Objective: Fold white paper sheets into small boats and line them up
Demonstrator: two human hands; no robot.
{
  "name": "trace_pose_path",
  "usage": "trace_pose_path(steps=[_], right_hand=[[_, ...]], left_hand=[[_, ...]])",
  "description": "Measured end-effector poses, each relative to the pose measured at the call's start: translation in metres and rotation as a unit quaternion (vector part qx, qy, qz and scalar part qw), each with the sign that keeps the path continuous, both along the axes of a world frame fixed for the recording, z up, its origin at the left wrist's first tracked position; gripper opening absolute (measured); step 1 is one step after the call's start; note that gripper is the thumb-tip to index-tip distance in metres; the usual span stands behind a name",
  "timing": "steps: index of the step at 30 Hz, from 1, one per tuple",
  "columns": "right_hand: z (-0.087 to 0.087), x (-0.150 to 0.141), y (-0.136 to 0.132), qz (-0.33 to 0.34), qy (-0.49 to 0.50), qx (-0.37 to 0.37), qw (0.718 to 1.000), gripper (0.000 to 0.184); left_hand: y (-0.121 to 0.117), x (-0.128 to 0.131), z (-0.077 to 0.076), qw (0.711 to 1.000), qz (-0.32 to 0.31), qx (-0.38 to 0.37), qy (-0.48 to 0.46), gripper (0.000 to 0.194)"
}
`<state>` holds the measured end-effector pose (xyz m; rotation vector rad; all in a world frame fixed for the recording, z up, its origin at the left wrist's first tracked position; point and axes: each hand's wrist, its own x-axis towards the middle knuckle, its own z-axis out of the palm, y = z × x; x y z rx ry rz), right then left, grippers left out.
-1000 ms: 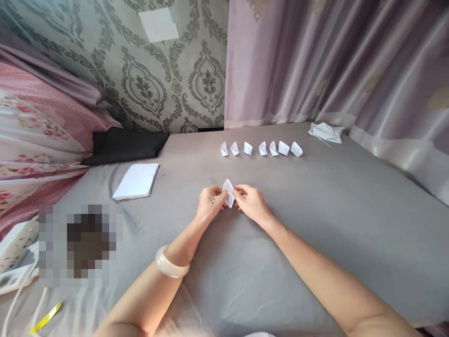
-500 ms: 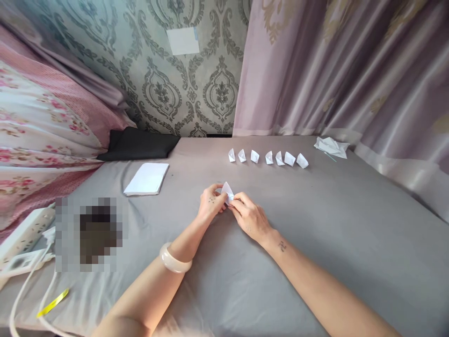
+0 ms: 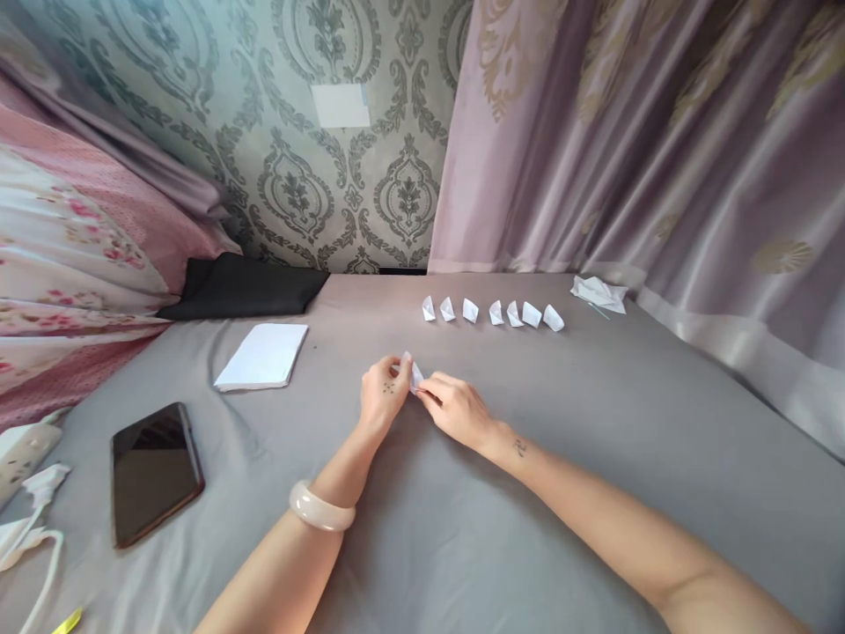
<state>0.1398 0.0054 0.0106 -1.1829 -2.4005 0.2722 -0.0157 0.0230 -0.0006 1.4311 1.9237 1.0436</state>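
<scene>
A small folded white paper boat [image 3: 415, 375] is held between both hands above the grey sheet. My left hand [image 3: 384, 390] is closed on its left side, thumb against the paper. The fingertips of my right hand [image 3: 458, 407] pinch its lower right edge. Part of the paper is hidden behind the fingers. Beyond my hands stands a row of several white paper boats [image 3: 470, 310].
To the left lie a stack of white paper [image 3: 262, 356], a dark phone [image 3: 157, 474] and a power strip [image 3: 25, 453] with cables. A black cloth [image 3: 244, 286] rests at the back left. Crumpled white paper [image 3: 599, 293] lies at the back right, near the curtain [image 3: 554, 176].
The view has tilted and shifted slightly. In my hands, the paper has turned and now looks narrower, with my left thumb higher on it. Both hands keep hold.
</scene>
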Motion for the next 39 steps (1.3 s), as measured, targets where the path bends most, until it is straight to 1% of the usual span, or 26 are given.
trace_pose_path(steps=[1, 4, 6, 12, 15, 18, 22, 27, 34, 39], right_hand=[[0.003, -0.003, 0.008, -0.009, -0.012, -0.005, 1.0, 0.022], [0.008, -0.016, 0.036, -0.072, -0.041, -0.012, 0.996, 0.026], [0.008, -0.027, 0.056, -0.093, -0.043, -0.009, 0.995, 0.028], [-0.002, -0.057, 0.109, -0.15, -0.048, -0.016, 0.987, 0.031], [-0.006, -0.065, 0.128, -0.177, -0.048, -0.024, 0.983, 0.034], [-0.009, -0.071, 0.141, -0.196, -0.048, -0.033, 0.979, 0.037], [-0.011, -0.074, 0.15, -0.206, -0.047, -0.043, 0.977, 0.038], [-0.011, -0.074, 0.152, -0.209, -0.043, -0.05, 0.976, 0.035], [-0.009, -0.071, 0.144, -0.209, -0.025, -0.053, 0.976, 0.034], [-0.006, -0.06, 0.132, -0.184, -0.01, -0.058, 0.981, 0.035]], left_hand=[[0.002, -0.002, -0.001, 0.999, 0.017, -0.004, -0.031, 0.044], [0.008, -0.009, -0.006, 0.987, 0.06, -0.028, -0.149, 0.054], [0.011, -0.011, -0.009, 0.977, 0.071, -0.037, -0.196, 0.051], [0.016, -0.011, -0.015, 0.974, 0.068, -0.049, -0.21, 0.036], [0.019, -0.011, -0.018, 0.973, 0.066, -0.059, -0.212, 0.034], [0.02, -0.011, -0.019, 0.973, 0.064, -0.065, -0.211, 0.033], [0.021, -0.011, -0.02, 0.974, 0.06, -0.071, -0.206, 0.031], [0.021, -0.011, -0.019, 0.975, 0.061, -0.077, -0.199, 0.031], [0.023, -0.011, -0.023, 0.977, 0.061, -0.079, -0.19, 0.032], [0.022, -0.012, -0.024, 0.977, 0.057, -0.08, -0.187, 0.032]])
